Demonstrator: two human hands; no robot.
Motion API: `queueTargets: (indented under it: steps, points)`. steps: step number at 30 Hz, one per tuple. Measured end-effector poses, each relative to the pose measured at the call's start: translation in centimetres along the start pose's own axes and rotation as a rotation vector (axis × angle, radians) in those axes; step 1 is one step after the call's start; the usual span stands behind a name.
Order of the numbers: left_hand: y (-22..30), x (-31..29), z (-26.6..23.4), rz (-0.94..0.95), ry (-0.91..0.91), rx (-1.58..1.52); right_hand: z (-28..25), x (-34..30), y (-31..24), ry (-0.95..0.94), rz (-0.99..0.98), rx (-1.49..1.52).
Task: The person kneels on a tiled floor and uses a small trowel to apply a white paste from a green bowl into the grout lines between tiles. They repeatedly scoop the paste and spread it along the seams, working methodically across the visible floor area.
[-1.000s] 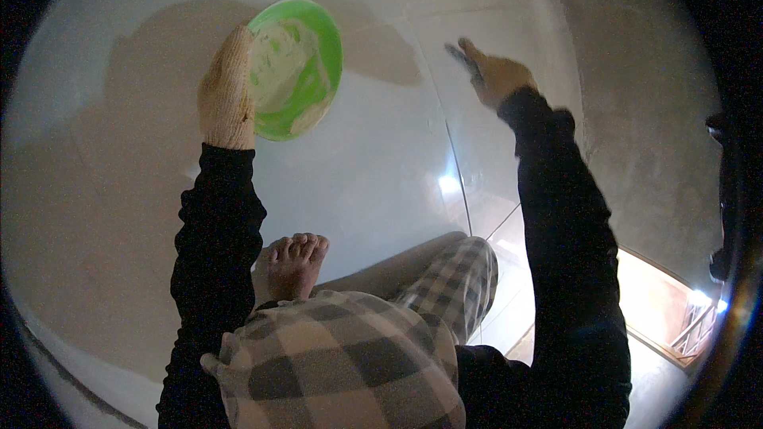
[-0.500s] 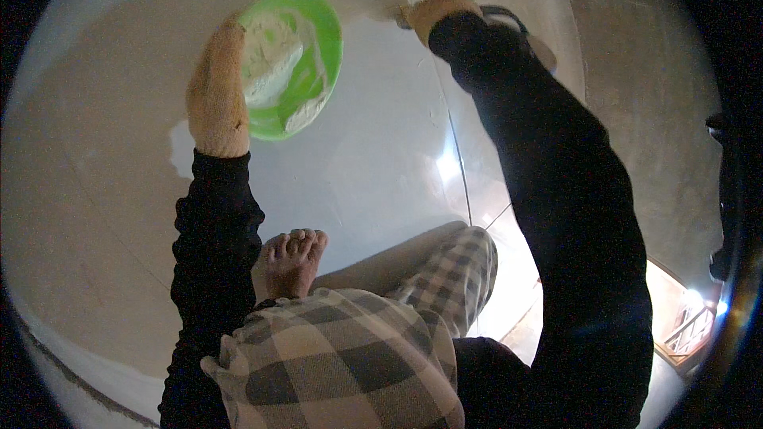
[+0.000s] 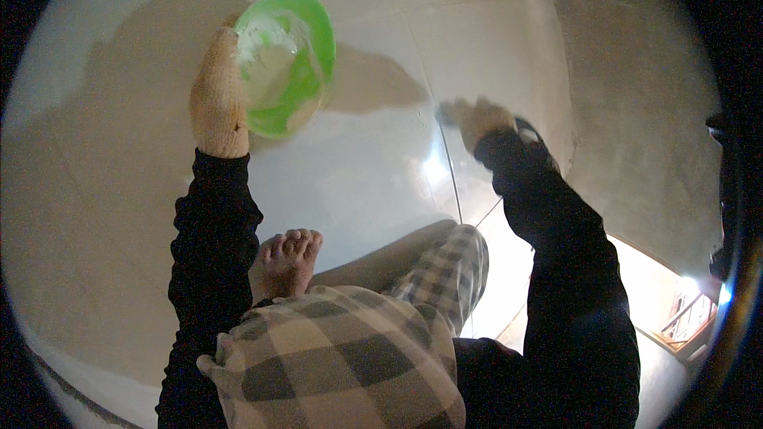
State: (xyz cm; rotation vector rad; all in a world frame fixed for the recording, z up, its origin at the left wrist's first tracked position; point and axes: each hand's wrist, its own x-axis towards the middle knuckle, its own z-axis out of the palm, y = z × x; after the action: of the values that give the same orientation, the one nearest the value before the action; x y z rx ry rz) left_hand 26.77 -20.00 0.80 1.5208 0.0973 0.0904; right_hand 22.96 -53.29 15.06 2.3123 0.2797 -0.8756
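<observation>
My left hand (image 3: pixel 218 103), in a tan knit glove, grips the left rim of a green bowl (image 3: pixel 318 63). The bowl is tilted, its inside turned up to view, with a whitish paste (image 3: pixel 270 63) smeared over much of it. My right hand (image 3: pixel 481 121), in a similar glove, is apart from the bowl, over the pale tiles to its right. Motion blurs its fingers, which look curled around something. A dark curved edge shows behind the wrist, but the held thing's kind cannot be made out.
Pale, glossy tiles (image 3: pixel 373 191) with dark joints spread out before me. My bare foot (image 3: pixel 290 262) and bent knee in checked cloth (image 3: pixel 461 262) are close below. A rough grey surface (image 3: pixel 636 71) runs along the right. Bright light falls in at lower right.
My right hand has come back toward me and slightly right, away from the far tiles. The left hand and bowl are nearly still, the bowl shifted slightly left.
</observation>
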Motion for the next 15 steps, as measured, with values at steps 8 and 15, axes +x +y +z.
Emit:
queueTargets:
  steps: [8,15]
  points:
    - [2.0,-1.1,-0.3,0.007,-0.032,-0.055,0.8,-2.1,-4.7,-0.208,0.156,0.100]
    - [0.7,-0.5,0.2,-0.015,-0.017,-0.037,-2.6,5.3,2.0,0.264,0.002,-0.033]
